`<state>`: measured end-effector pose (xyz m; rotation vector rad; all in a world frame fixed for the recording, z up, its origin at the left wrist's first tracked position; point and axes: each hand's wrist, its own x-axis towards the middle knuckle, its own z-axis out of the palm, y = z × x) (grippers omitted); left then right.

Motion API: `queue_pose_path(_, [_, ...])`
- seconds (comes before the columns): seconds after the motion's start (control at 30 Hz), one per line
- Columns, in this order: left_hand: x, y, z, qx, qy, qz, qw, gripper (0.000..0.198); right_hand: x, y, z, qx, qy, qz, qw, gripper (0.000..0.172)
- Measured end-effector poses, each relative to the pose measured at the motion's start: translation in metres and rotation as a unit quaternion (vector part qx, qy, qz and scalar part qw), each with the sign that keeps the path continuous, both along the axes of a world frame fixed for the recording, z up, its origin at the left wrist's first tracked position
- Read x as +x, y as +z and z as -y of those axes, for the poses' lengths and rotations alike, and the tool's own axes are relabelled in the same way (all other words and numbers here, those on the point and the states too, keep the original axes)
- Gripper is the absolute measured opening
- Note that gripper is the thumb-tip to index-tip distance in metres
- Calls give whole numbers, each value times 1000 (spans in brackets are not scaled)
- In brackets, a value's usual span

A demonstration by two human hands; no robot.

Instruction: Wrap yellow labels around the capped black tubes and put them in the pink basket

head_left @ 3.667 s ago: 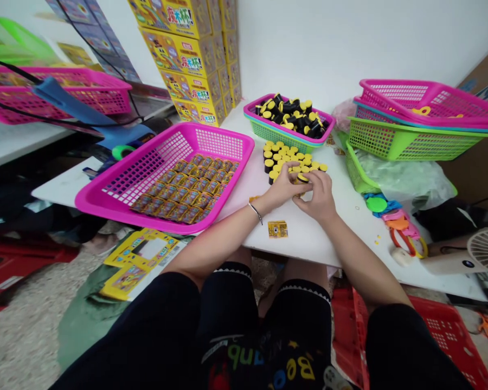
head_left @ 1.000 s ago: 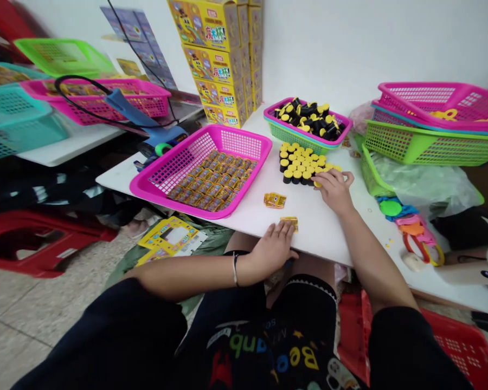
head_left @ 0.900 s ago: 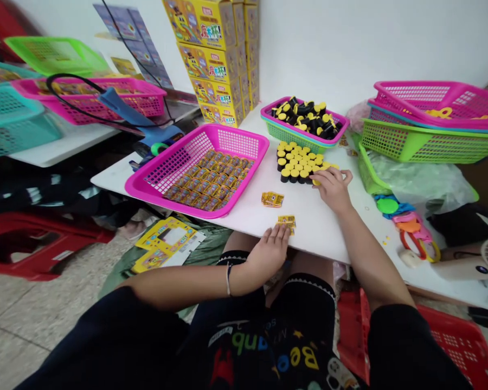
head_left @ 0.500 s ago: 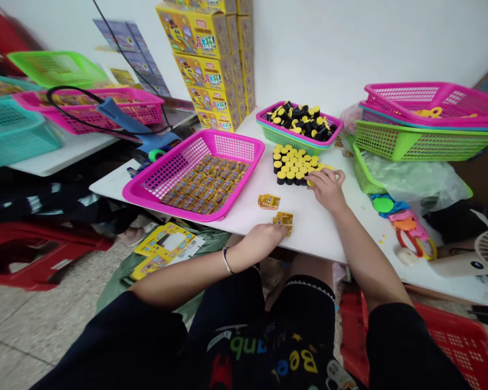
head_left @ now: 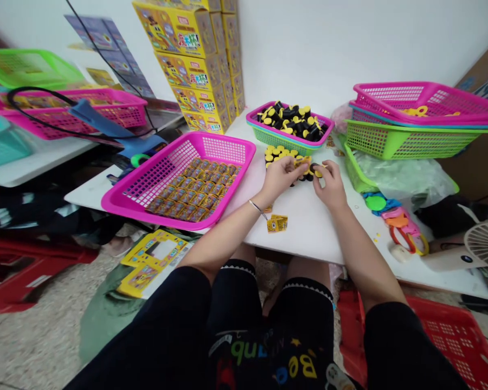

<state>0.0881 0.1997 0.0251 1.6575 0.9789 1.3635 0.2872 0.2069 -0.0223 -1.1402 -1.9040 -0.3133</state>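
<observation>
My left hand (head_left: 282,177) is closed on a small yellow printed piece, a label or sleeve (head_left: 305,162), above the front of the yellow-topped group. Just to its right, my right hand (head_left: 332,185) pinches a small black cylinder with a yellow cap (head_left: 318,172). The two pieces are close together; whether they touch I cannot tell. Behind my hands stand several upright black cylinders with yellow tops (head_left: 273,153), partly hidden by my fingers. Under my left wrist a few yellow printed pieces (head_left: 277,223) lie on the white table (head_left: 309,227).
A pink basket (head_left: 228,208) at the left holds rows of wrapped pieces. Behind, a pink basket (head_left: 250,120) is heaped with black cylinders. Stacked yellow boxes (head_left: 191,70) stand against the wall. More baskets (head_left: 390,141) and a small fan (head_left: 486,246) occupy the right side.
My left hand has lifted a yellow printed piece from the small pile and moved up and forward. My right hand has picked a capped cylinder from the group and brought it near the left.
</observation>
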Motion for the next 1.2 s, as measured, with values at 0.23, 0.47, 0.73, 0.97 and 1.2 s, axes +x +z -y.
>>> queue_pose_path(0.23, [0,-41,-10,6,-29,10,999,57,-8,-3,-5,-86,146,-337,926,35])
queue_pose_path(0.47, [4,-40,-3,-26,-42,8,999,81,-20,9,7,-191,277,-458,822,46])
queue_pose_path(0.73, [0,-47,-7,9,-64,2,998,83,-16,16,12,-184,296,-431,832,47])
queue_pose_path(0.97, [-3,-42,-3,34,-34,-46,998,84,-11,19,16,-183,308,-411,838,40])
queue_pose_path(1.2, [-5,-40,-3,45,-16,-30,998,79,-15,22,21,-200,293,-387,851,43])
